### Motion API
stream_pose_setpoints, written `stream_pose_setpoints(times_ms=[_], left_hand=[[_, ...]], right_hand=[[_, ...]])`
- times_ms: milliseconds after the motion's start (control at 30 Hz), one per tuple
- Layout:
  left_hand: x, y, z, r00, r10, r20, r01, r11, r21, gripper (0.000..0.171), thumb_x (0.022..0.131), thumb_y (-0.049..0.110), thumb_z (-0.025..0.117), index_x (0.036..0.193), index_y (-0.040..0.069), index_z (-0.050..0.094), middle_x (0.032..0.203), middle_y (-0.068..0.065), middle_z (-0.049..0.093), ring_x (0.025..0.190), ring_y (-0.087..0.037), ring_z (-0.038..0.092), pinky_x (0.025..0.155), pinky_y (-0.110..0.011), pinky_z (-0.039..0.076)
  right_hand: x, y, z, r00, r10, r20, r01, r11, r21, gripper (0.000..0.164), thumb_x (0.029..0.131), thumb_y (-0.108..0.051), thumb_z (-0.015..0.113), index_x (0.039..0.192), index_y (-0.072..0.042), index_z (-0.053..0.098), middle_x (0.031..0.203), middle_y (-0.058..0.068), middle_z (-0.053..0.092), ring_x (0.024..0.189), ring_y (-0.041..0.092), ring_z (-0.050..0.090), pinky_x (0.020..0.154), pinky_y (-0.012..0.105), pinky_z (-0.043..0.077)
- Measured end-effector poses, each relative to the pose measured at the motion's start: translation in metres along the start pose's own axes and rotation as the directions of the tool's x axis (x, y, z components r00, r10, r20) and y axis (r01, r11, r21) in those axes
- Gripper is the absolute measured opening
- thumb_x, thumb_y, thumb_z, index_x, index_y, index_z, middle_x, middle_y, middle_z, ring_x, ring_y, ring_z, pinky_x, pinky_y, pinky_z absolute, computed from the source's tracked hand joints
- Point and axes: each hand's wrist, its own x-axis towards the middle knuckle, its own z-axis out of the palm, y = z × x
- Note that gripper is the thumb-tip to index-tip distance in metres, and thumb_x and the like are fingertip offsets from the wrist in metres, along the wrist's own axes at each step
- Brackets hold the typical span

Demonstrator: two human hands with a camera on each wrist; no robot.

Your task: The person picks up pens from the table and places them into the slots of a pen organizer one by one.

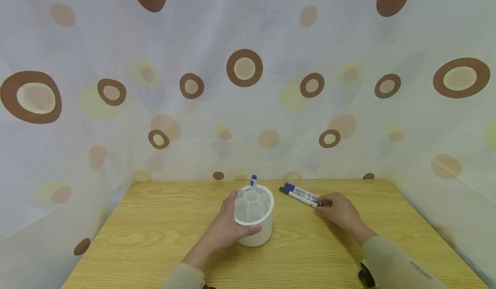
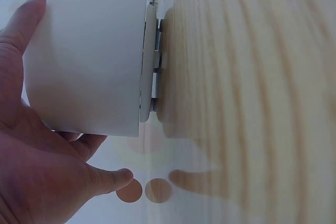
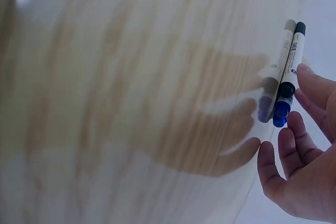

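My left hand point(image 1: 226, 228) grips a white round pen holder point(image 1: 263, 226), thumb across its near side and fingers round the left. Dividers split the inside of this holder into several compartments. One blue-capped marker point(image 1: 253, 182) stands upright in a far compartment. On the table right of the holder lie a black-capped marker point(image 1: 300, 197) and a blue-capped marker point(image 1: 306, 192), side by side. Over their near ends is my right hand point(image 1: 341, 211), thumb and bent fingers right at them. In the right wrist view, two blue ends point(image 3: 282, 109) show beside the black-capped marker.
Everything rests on a wood-grain table point(image 1: 155, 233). A pale curtain point(image 1: 248, 108) with brown and yellow dots hangs along its back and both sides. Dark wrist gear point(image 1: 366, 276) shows at my right sleeve.
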Motion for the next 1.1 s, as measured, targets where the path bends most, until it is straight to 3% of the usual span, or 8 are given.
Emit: stream_pose_setpoints(times_ms=[533, 933, 1100], left_hand=[[-0.0004, 0.0014, -0.0001, 1.000, 0.003, 0.001, -0.003, 1.000, -0.003, 0.125, 0.084, 0.045, 0.098, 0.173, 0.009, 0.018, 0.161, -0.025, 0.039, 0.134, -0.042, 0.057, 0.115, -0.066, 0.046], [-0.0021, 0.0041, -0.0006, 1.000, -0.001, -0.003, 0.001, 1.000, -0.001, 0.125, 0.083, 0.044, 0.099, 0.172, 0.008, 0.019, 0.160, -0.025, 0.041, 0.134, -0.043, 0.057, 0.115, -0.067, 0.046], [-0.0026, 0.0039, -0.0005, 1.000, -0.002, -0.004, 0.002, 1.000, -0.001, 0.126, 0.083, 0.044, 0.099, 0.172, 0.007, 0.018, 0.161, -0.026, 0.040, 0.135, -0.043, 0.057, 0.115, -0.067, 0.046]], right_hand=[[0.0011, -0.0014, 0.0045, 1.000, 0.008, -0.014, -0.008, 1.000, -0.023, 0.024, 0.097, -0.025, 0.085, 0.111, -0.006, 0.083, 0.097, 0.006, 0.062, 0.087, 0.025, 0.054, 0.074, 0.042, 0.046], [0.0005, -0.0074, 0.0014, 1.000, 0.021, -0.011, -0.021, 0.998, -0.056, 0.022, 0.098, -0.025, 0.085, 0.106, -0.005, 0.083, 0.101, 0.008, 0.065, 0.089, 0.025, 0.057, 0.077, 0.045, 0.051], [-0.0022, -0.0065, 0.0009, 1.000, 0.014, -0.012, -0.014, 0.999, -0.040, 0.023, 0.099, -0.025, 0.083, 0.109, -0.004, 0.083, 0.105, 0.010, 0.071, 0.094, 0.027, 0.064, 0.084, 0.051, 0.056]])
